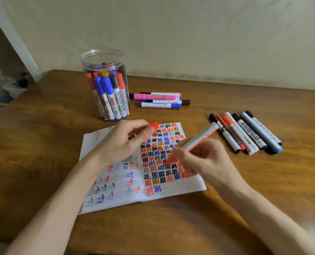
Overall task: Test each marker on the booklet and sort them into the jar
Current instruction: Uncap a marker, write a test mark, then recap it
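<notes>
An open booklet (186, 186) lies on the wooden table, its right page filled with red, blue and black marks. My right hand (202, 159) grips a red marker (200, 138), uncapped, with its tip down on the right page. My left hand (123, 140) rests on the booklet's top left and pinches the red cap (154, 125). A clear plastic jar (106, 83) stands behind the booklet, holding several markers upright.
Several markers (160, 100), one pink, lie in a group right of the jar. Another row of several markers (246, 132) lies at the right of the booklet. The table (42, 126) ends at a wall behind; its left edge drops to the floor.
</notes>
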Available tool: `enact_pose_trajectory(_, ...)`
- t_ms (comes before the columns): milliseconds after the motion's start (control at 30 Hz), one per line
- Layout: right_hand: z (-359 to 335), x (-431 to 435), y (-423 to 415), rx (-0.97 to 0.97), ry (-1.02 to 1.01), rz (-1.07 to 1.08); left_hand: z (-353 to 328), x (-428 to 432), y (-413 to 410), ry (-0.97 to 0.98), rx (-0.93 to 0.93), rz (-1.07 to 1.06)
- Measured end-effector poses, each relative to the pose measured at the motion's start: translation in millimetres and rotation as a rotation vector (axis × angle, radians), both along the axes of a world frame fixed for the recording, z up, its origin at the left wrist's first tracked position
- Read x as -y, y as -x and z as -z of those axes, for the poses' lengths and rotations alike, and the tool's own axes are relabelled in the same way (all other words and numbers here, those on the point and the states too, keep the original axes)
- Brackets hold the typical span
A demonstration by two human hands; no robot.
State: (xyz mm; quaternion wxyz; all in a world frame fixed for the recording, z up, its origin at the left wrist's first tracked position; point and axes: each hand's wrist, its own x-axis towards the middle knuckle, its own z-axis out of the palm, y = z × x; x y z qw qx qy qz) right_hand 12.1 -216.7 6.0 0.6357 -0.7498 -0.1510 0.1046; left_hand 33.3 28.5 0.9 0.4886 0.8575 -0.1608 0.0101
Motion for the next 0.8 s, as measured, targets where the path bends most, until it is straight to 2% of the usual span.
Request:
enact_pose_trajectory(167,23.6,-7.1,30.9,0.047,0.041,0.034,7.2,-3.4,-2.0,-0.050,0.018,-0.052)
enact_pose_trajectory(467,28.2,-8.7,36.4,0.120,0.167,0.096,13.7,-0.1,-2.3,-0.145,0.059,-0.095)
enact_pose_trajectory(800,30.9,-10.0,36.8,0.183,0.240,0.090,13.2,-1.1,-1.1,-0.144,0.061,-0.098)
